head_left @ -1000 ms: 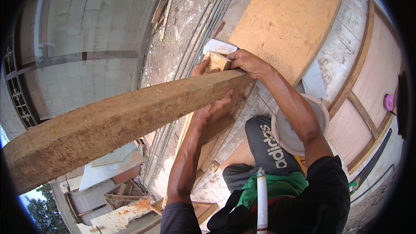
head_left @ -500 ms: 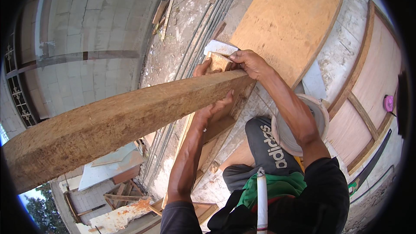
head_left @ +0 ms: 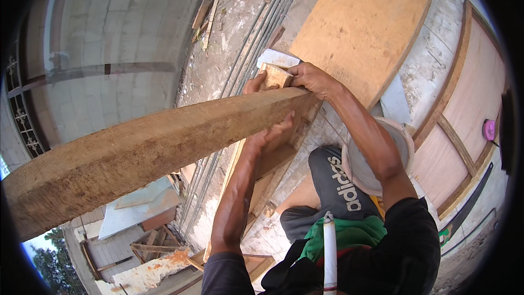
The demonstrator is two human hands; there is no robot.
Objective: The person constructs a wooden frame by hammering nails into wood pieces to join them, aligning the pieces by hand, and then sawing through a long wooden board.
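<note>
A thick, rough brown timber beam (head_left: pixel 153 136) crosses close in front of me, from the left edge to the centre. Behind its far end is a small pale wooden block (head_left: pixel 277 78). My left hand (head_left: pixel 267 131) reaches up behind the beam. Its fingers close on the block's left side, while another digit shows below the beam; the palm is hidden. At the block's right side, my right hand (head_left: pixel 312 80) is closed with bent fingers, its fingertips partly out of sight. A white flat piece (head_left: pixel 278 58) lies just beyond the block.
Under my arms is a wooden frame with compartments (head_left: pixel 275 165). A round bucket (head_left: pixel 405 145) stands right of my leg. Plywood (head_left: pixel 365 22) lies ahead beside long metal rods (head_left: pixel 256 38). At right are a framed panel (head_left: pixel 442 169), pink tape measure (head_left: pixel 488 130) and handsaw (head_left: pixel 466 210).
My right thumb and fingers have shifted very slightly at the block's right edge. The beam, the block and my left hand look nearly unmoved.
</note>
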